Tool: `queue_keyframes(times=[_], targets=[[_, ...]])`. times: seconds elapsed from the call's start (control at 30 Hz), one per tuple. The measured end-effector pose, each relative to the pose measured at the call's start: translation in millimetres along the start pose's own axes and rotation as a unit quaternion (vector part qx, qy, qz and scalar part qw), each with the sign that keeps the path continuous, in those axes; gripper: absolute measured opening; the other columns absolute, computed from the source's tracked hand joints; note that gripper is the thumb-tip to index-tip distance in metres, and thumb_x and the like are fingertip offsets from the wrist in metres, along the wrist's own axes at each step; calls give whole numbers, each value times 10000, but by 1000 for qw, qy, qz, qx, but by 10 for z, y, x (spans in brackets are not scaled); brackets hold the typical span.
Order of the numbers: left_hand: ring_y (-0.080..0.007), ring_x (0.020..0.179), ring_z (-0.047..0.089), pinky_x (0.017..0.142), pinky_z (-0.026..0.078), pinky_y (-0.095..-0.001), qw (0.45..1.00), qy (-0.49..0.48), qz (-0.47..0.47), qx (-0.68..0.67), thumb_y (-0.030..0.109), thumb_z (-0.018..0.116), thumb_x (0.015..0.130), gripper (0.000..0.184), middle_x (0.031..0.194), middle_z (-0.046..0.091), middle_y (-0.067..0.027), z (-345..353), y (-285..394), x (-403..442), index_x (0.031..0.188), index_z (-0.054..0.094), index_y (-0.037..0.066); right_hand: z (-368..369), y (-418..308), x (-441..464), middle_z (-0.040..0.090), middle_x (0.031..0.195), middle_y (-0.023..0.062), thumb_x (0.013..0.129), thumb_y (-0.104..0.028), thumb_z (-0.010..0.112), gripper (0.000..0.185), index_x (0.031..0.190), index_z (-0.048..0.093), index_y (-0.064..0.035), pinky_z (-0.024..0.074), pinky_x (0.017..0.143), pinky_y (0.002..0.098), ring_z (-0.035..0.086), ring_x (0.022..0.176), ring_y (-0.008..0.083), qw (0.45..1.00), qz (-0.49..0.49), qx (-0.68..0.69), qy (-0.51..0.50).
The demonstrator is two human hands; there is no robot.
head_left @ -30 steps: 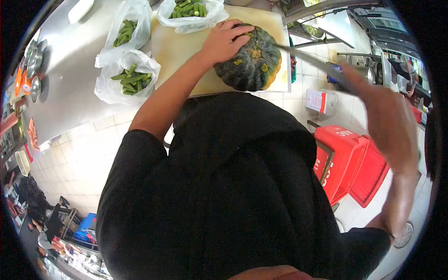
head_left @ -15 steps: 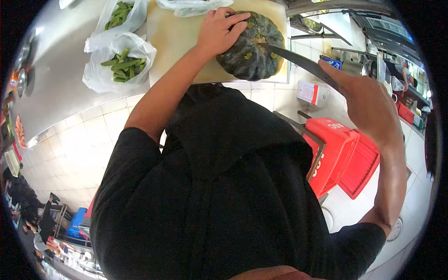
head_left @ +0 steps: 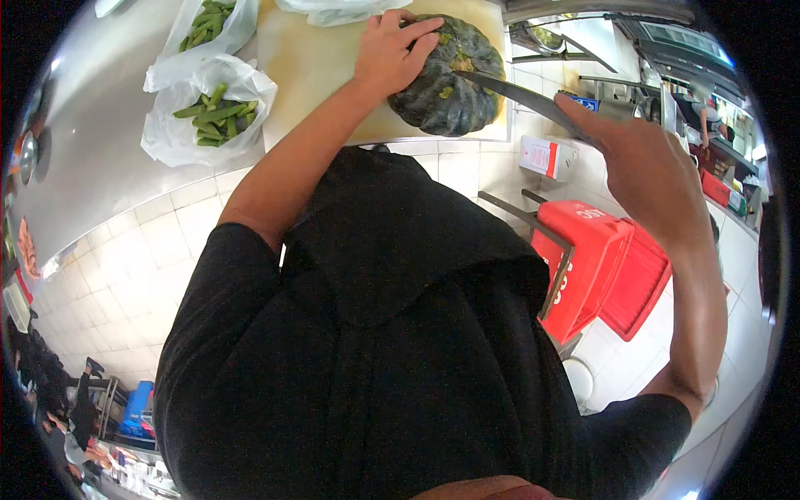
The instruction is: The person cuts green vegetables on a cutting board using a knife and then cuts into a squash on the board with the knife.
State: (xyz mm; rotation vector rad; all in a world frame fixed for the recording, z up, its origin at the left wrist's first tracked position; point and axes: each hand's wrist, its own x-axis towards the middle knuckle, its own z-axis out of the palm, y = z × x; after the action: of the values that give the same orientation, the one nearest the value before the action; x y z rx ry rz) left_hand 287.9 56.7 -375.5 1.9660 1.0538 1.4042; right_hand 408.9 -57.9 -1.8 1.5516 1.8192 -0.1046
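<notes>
A dark green pumpkin [head_left: 454, 104] with yellowish patches lies on a pale cutting board [head_left: 321, 92]. My left hand [head_left: 390, 57] rests on its upper left side, thumb and forefinger apart, holding it. My right hand [head_left: 642, 171] is closed around a large knife [head_left: 533, 102], forefinger stretched along the blade's back. The handle is hidden in that hand. The blade reaches in from the right, its tip at the pumpkin's top near the stem scar. Whether the tip has gone into the rind I cannot tell.
Plastic bags of green okra-like pods [head_left: 218, 118] stand on the steel counter [head_left: 83, 133], left of the board. Another plastic bag [head_left: 333, 8] lies at the board's far edge. Below right are a red crate [head_left: 579, 267] and a white box [head_left: 546, 157]. Other people [head_left: 708, 112] are farther off.
The whole view has shifted slightly. The knife tip now sits a little nearer to me relative to the stem scar. My left hand keeps its place on the pumpkin.
</notes>
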Motion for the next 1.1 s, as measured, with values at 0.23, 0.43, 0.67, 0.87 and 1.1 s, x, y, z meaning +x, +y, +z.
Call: queue_keyframes(times=[0.23,0.43,0.67,0.87,1.1], targets=[[-363,1031,579,938,468,-472,1000,-4,-10,3,372,651,963,287,1114,650,-130,-38,84,23,1194,788,272,11,-42,299,731,998,134,908,3,579,572,1398,644,-286,568,830,487,718,955,325,992,-76,-94,48],[-352,1032,582,940,468,-466,1000,9,-23,5,385,649,961,289,1114,652,-121,-37,90,-11,1192,786,278,251,-305,792,737,982,129,948,-91,556,496,1386,645,-304,603,805,473,738,965,309,987,-76,-141,2],[-359,1098,588,971,477,-461,998,-27,-49,0,340,644,982,313,1121,643,-156,-110,81,-13,1238,761,202,-12,-149,365,744,927,162,960,-158,557,363,1275,723,-225,611,777,505,754,881,348,985,-97,-124,76],[-358,1108,587,972,486,-442,996,-56,-62,-40,338,647,988,343,1163,618,-173,-56,157,-37,1282,734,185,-388,710,-266,728,1143,200,998,-12,425,536,1480,571,-196,571,869,489,744,928,350,987,-15,-120,106],[-368,1124,580,1000,481,-440,990,-82,-113,-28,351,700,956,402,1184,567,-199,-313,281,-196,1308,708,156,208,557,-614,699,852,239,959,-87,601,604,1502,534,-344,521,720,551,710,797,420,979,144,96,-106]])
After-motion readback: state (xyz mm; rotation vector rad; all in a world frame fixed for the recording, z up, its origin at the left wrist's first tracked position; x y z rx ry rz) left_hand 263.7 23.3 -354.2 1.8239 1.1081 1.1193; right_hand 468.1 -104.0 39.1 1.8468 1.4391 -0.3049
